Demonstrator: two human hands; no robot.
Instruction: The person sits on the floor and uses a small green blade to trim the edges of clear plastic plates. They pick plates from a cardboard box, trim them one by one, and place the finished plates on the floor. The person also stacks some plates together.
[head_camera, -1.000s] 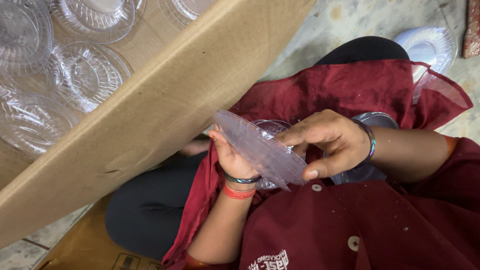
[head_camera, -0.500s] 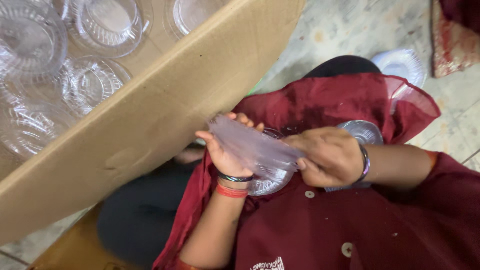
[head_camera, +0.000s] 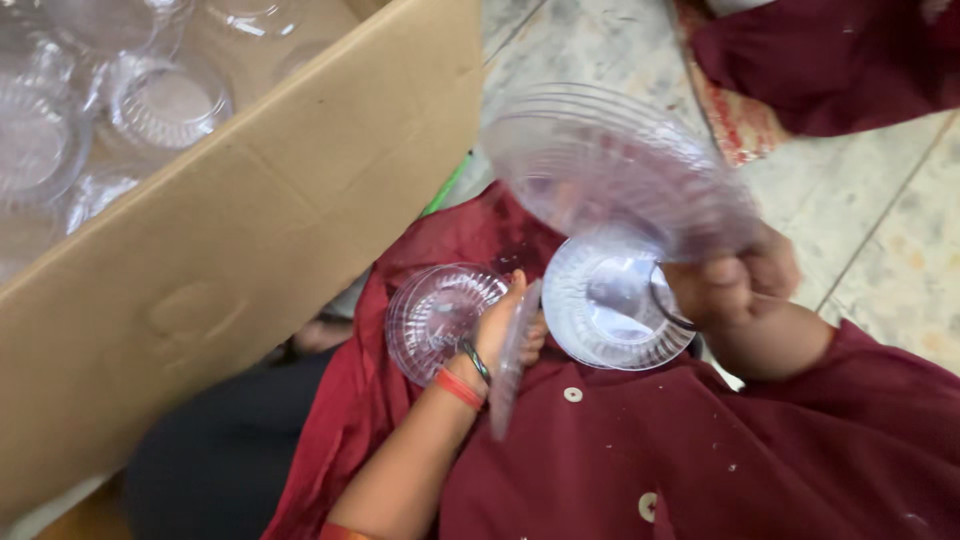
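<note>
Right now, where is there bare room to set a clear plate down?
Bare stone floor lies right of the raised plate, below the red cloth. The lap is crowded with bowls; the cardboard box is full of clear dishes.

Left hand (head_camera: 505, 325) is low over the lap, forearm angling up from bottom centre, fingers curled, red and dark bangles on the wrist. Right hand (head_camera: 735, 285) sits higher off to the right, closed in a loose fist, forearm running back into the maroon sleeve.
</note>
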